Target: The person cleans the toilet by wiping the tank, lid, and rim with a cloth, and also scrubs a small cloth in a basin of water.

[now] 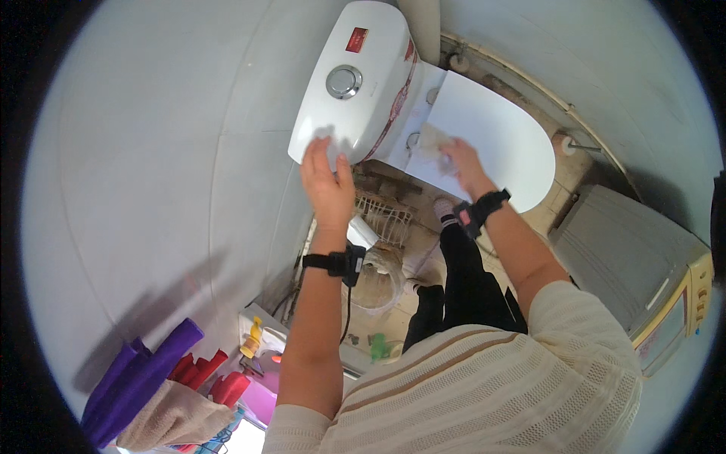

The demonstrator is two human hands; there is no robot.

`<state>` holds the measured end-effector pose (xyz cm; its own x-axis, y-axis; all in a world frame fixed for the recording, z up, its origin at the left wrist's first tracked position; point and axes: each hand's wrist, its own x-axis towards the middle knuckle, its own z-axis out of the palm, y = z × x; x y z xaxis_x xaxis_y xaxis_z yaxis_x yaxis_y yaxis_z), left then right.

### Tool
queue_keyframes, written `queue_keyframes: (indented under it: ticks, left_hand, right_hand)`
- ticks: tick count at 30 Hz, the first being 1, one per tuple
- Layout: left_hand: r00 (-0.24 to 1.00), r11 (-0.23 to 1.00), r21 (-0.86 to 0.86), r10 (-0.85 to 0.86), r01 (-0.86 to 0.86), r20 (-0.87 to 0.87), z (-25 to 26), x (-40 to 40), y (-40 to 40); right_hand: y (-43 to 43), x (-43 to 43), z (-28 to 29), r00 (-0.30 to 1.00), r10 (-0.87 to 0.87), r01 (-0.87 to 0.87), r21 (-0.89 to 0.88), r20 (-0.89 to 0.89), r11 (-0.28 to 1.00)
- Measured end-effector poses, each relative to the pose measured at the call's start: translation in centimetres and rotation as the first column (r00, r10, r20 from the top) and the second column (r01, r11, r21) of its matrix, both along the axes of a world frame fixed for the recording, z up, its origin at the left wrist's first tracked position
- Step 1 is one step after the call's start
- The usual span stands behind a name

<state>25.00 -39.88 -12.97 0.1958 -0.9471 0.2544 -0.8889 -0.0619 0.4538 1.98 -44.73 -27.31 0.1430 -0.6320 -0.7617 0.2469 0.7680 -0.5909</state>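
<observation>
A white toilet with a closed lid [499, 130] stands before me, and its tank [323, 125] has a round chrome flush button [343, 82] on top. My left hand [328, 184] is at the tank's near end, its fingertips over the corner; whether they press on it I cannot tell. It holds nothing and its fingers are apart. In my right hand [464, 162] is a pale, crumpled cloth or wipe [431, 141], slightly blurred. The cloth lies against the lid's hinge end, beside a round hinge cap [413, 140].
A grey-topped washing machine [629, 255] stands to the right. Below the tank are a white wire rack [385, 218] and a clear-lined bin [374, 286]. Purple [144, 380] and beige towels [176, 417] hang at lower left. A pipe [573, 113] runs along the right wall.
</observation>
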Motion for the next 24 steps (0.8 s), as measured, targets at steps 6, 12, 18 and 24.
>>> queue_keyframes:
  ticks: [6, 12, 18, 24]
  left_hand:
    - [0.971, 0.999, -0.043, 0.014, -0.004, 0.238, -3.2, 1.8, -4.3]
    - [0.934, 0.999, 0.009, -0.045, 0.045, 0.354, -4.0, 2.1, -4.9]
    - [0.936, 0.998, 0.020, -0.059, 0.055, 0.346, -3.9, 2.3, -4.8]
    - [0.927, 0.998, -0.021, -0.048, 0.061, 0.372, -4.3, 2.6, -4.7]
  right_hand:
    - [-13.3, -0.5, -7.2, 0.641, -0.049, -0.461, -0.435, -0.766, 0.774]
    - [-21.9, 1.5, -12.6, 0.223, -0.271, -0.764, -0.341, -0.936, 0.547]
    - [-19.8, 5.2, -16.7, -0.104, -0.081, -0.915, 0.063, -0.991, 0.398]
    - [-12.6, 8.0, -16.5, -0.003, -0.128, -0.930, -0.045, -0.992, 0.366]
